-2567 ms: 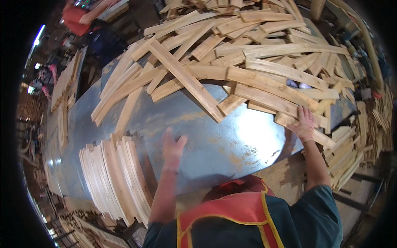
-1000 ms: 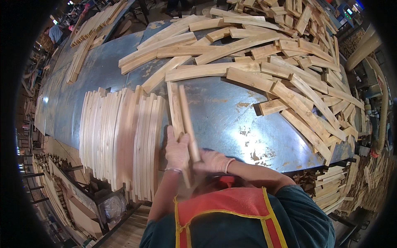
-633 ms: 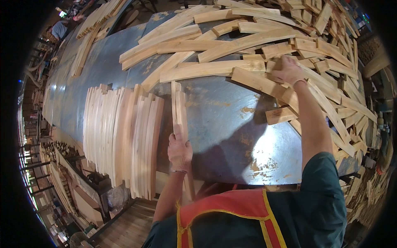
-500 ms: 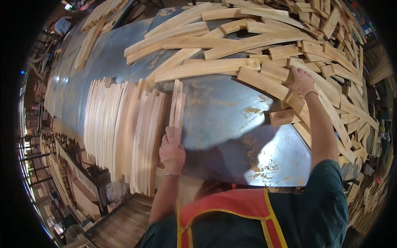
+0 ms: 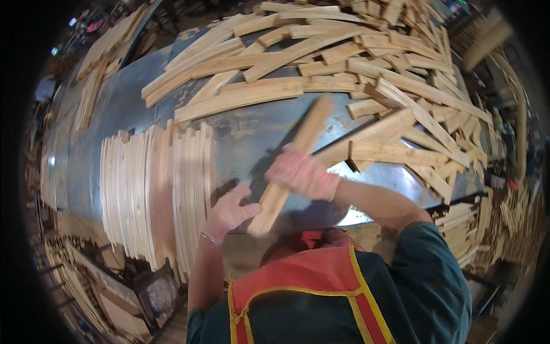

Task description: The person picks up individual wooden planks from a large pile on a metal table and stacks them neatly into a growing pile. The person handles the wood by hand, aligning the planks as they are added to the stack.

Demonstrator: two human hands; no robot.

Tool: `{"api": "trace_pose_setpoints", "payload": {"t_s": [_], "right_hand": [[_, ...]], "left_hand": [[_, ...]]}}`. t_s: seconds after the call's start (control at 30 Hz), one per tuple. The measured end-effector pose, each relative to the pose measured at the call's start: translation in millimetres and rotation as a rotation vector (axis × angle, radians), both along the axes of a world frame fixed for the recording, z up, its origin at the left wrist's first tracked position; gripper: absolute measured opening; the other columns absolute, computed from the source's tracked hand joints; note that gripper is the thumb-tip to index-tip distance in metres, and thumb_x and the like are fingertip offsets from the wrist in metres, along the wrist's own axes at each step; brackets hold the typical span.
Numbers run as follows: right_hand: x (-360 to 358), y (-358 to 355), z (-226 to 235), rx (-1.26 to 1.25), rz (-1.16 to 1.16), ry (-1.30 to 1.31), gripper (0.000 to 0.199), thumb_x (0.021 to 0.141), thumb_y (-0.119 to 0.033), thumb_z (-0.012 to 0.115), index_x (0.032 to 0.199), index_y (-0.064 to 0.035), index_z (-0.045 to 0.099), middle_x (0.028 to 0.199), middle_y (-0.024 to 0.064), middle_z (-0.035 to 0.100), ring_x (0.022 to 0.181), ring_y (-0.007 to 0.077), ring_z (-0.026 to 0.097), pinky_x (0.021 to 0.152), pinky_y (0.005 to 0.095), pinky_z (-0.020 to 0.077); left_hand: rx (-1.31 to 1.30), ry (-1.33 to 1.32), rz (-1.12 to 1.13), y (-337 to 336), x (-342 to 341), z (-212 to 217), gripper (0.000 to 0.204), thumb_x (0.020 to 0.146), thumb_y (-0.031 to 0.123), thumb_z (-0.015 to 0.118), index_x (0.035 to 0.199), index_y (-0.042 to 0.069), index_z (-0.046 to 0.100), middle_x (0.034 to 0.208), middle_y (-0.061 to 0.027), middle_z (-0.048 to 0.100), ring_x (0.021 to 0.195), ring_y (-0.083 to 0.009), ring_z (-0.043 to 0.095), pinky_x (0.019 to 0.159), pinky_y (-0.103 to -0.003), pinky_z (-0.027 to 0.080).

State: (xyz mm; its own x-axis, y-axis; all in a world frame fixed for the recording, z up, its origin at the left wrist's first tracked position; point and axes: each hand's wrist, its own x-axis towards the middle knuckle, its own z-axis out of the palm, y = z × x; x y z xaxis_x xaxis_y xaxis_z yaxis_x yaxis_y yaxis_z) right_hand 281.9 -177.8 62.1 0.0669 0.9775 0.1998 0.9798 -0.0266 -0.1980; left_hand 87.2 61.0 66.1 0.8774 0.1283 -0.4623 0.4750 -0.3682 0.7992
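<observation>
My right hand [image 5: 303, 172], in a pale pinkish work glove, grips a wooden slat [image 5: 312, 129] from above. The slat lies slantwise over the metal tabletop, its far end toward the upper right and blurred by motion. Close to its near end is my left hand [image 5: 230, 212], gloved too, fingers apart and thumb toward the slat; I cannot tell whether they touch. Just left of that hand, a row of slats [image 5: 154, 195] stands packed side by side. Loose curved wooden pieces [image 5: 395, 152] lie crossed over one another to the right of my right hand.
A large heap of curved wooden pieces [image 5: 344, 51] covers the far and right parts of the metal table [image 5: 240, 129]. More boards [image 5: 91, 97] lie at the far left. Below the table's left end are a cardboard box [image 5: 123, 312] and a clear plastic bag [image 5: 163, 292].
My right hand has come from the heap to the middle with a slat. My left hand has let go of the slats beside the row and opened. The view has shifted.
</observation>
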Motion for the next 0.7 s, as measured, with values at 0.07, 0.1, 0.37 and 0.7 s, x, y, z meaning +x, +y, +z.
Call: {"api": "trace_pose_setpoints", "payload": {"t_s": [0.07,0.1,0.37,0.7], "right_hand": [[-49.9,12.5,10.1,0.130,0.037,0.082,0.049,0.085,-0.018,0.072,0.134,-0.0109,0.067,0.122,0.0115,0.069,0.118,0.0354,0.067,0.123,0.0563,0.0442],[-57.4,9.8,11.7,0.169,-0.087,0.146,0.051,0.084,-0.018,0.074,0.134,-0.0104,0.067,0.122,0.0118,0.070,0.119,0.0356,0.067,0.122,0.0554,0.0451],[-31.0,-183.0,-32.5,0.516,-1.408,1.268,0.022,0.096,-0.026,0.080,0.109,-0.0078,0.080,0.088,0.0005,0.070,0.078,0.0106,0.062,0.070,0.0298,0.0524],[68.5,-333.1,-121.0,1.627,-1.472,1.882,0.017,0.107,-0.027,0.074,0.103,-0.0142,0.063,0.087,0.0015,0.068,0.076,0.0221,0.064,0.067,0.0394,0.0561]], "left_hand": [[0.062,-0.067,0.006,-5.3,-3.7,-0.6,0.057,0.092,0.028,0.082,0.140,0.001,0.068,0.129,-0.0218,0.073,0.114,-0.0335,0.074,0.099,-0.043,0.058],[0.085,-0.097,0.027,-7.4,-10.8,-4.1,0.052,0.092,0.026,0.081,0.136,0.001,0.070,0.125,-0.0216,0.074,0.111,-0.0340,0.074,0.098,-0.044,0.058],[1.046,-0.214,0.064,-1.1,-133.4,-57.1,0.055,0.088,0.018,0.077,0.142,0.008,0.070,0.139,-0.0212,0.068,0.131,-0.0430,0.063,0.111,-0.054,0.052],[0.867,-0.365,-0.231,-78.7,65.0,-55.0,0.074,0.091,0.037,0.081,0.153,0.004,0.060,0.157,-0.0206,0.058,0.147,-0.0410,0.053,0.120,-0.055,0.045]]}}
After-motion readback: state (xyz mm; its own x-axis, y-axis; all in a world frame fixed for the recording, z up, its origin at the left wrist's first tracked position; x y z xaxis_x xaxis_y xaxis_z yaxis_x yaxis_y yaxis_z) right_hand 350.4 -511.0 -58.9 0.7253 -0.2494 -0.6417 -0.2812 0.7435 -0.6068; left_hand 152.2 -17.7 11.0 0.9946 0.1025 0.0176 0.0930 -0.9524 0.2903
